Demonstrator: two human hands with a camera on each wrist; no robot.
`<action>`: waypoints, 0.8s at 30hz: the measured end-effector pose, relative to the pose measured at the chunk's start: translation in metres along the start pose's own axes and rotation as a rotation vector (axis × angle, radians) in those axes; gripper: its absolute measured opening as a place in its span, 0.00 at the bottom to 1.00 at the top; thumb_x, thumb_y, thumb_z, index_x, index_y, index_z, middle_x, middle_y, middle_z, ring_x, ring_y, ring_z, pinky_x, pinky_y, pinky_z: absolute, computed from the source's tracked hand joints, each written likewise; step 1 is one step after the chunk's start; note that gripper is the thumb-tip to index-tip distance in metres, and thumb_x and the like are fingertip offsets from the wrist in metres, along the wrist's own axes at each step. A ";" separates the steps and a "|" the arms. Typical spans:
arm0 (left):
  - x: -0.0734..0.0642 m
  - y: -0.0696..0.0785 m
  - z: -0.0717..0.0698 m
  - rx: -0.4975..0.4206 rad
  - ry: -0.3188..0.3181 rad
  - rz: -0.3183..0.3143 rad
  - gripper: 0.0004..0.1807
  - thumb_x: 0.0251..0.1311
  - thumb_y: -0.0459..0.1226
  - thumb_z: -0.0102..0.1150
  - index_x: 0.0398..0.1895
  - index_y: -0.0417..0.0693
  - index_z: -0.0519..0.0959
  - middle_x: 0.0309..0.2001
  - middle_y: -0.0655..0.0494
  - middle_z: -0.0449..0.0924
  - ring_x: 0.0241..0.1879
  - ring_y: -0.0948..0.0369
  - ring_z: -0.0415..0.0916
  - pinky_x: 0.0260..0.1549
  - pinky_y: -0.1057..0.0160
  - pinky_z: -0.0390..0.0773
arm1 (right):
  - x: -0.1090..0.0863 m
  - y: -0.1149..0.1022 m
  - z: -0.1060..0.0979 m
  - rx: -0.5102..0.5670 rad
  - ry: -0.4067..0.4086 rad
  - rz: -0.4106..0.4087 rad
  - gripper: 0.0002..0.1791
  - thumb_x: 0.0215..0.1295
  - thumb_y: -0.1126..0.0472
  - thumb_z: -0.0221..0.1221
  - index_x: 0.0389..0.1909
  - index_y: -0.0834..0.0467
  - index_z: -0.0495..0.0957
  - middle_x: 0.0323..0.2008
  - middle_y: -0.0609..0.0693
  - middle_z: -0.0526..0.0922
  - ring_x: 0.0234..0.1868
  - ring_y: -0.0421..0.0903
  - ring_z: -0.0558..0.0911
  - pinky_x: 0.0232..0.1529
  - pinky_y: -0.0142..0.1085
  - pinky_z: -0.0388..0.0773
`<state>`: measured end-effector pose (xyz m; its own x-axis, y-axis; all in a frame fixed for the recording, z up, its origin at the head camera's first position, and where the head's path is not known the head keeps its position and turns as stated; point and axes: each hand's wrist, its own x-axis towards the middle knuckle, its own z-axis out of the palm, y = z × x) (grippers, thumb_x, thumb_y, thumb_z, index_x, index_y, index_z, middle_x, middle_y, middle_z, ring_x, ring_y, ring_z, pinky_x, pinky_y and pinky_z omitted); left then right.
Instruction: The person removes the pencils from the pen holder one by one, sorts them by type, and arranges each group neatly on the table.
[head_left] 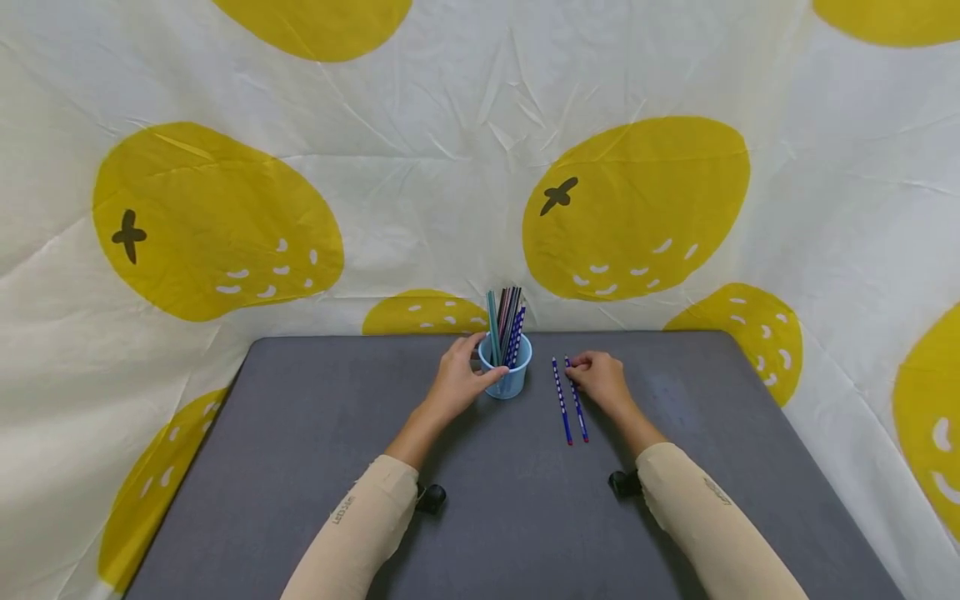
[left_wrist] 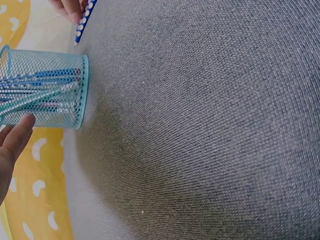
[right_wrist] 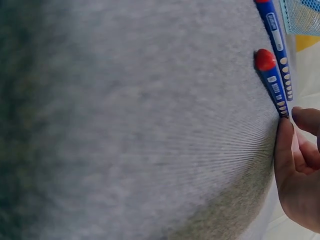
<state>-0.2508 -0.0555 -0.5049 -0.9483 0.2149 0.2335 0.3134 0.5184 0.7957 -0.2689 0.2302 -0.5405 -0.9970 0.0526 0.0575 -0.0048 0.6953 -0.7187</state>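
A light-blue mesh pencil cup [head_left: 507, 386] stands upright near the table's back edge, holding several pencils [head_left: 504, 317], some teal, some dark, some blue with pale dots. My left hand [head_left: 456, 375] holds the cup from its left side, thumb across the front, fingers toward the back. Right of the cup, two blue dotted pencils with red ends lie side by side on the table. Of these, the right pencil [head_left: 578, 412] is pinched near its far end by my right hand [head_left: 602, 379]. The left pencil [head_left: 562, 407] lies untouched, a small gap away.
A grey cloth-covered table [head_left: 517, 517] spreads under both arms. Behind it hangs a white curtain [head_left: 435, 208] with large yellow fruit prints, close to the back edge. Dark wrist cameras [head_left: 432, 498] hang below both beige sleeves [head_left: 360, 525].
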 end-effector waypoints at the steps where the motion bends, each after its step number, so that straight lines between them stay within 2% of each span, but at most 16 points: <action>1: 0.000 0.000 0.000 -0.001 -0.004 0.000 0.42 0.59 0.47 0.75 0.72 0.40 0.70 0.55 0.42 0.76 0.52 0.49 0.83 0.45 0.58 0.89 | -0.001 0.000 0.000 0.006 0.004 0.001 0.12 0.64 0.63 0.70 0.42 0.68 0.86 0.34 0.59 0.90 0.22 0.36 0.82 0.25 0.27 0.80; 8: -0.001 0.000 0.003 -0.017 -0.019 -0.018 0.42 0.60 0.48 0.75 0.73 0.40 0.69 0.56 0.42 0.75 0.53 0.49 0.82 0.46 0.58 0.88 | -0.003 0.000 -0.002 0.018 0.059 -0.001 0.10 0.64 0.61 0.70 0.40 0.64 0.86 0.31 0.56 0.89 0.21 0.36 0.81 0.24 0.28 0.78; 14: 0.001 -0.001 0.002 -0.013 -0.018 -0.023 0.41 0.60 0.48 0.75 0.73 0.41 0.69 0.56 0.42 0.75 0.53 0.49 0.82 0.45 0.58 0.89 | 0.001 -0.009 -0.003 0.035 0.089 -0.068 0.10 0.65 0.57 0.70 0.41 0.60 0.87 0.32 0.53 0.89 0.23 0.36 0.80 0.27 0.28 0.76; 19: 0.003 -0.001 0.002 -0.003 -0.019 -0.025 0.42 0.60 0.48 0.75 0.73 0.40 0.69 0.57 0.42 0.76 0.52 0.48 0.82 0.45 0.58 0.89 | 0.006 -0.023 -0.002 0.100 0.089 -0.091 0.12 0.66 0.55 0.70 0.42 0.59 0.87 0.35 0.53 0.89 0.27 0.36 0.80 0.29 0.25 0.76; 24: 0.004 0.000 0.003 0.009 -0.010 -0.006 0.42 0.60 0.48 0.75 0.73 0.39 0.69 0.56 0.42 0.76 0.52 0.48 0.82 0.44 0.58 0.89 | 0.011 -0.039 -0.001 0.228 0.068 -0.096 0.13 0.66 0.58 0.70 0.46 0.61 0.86 0.38 0.57 0.89 0.26 0.37 0.82 0.28 0.26 0.81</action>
<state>-0.2542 -0.0520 -0.5062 -0.9497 0.2197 0.2233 0.3082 0.5275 0.7917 -0.2792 0.2043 -0.5108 -0.9836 0.0480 0.1739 -0.1240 0.5203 -0.8449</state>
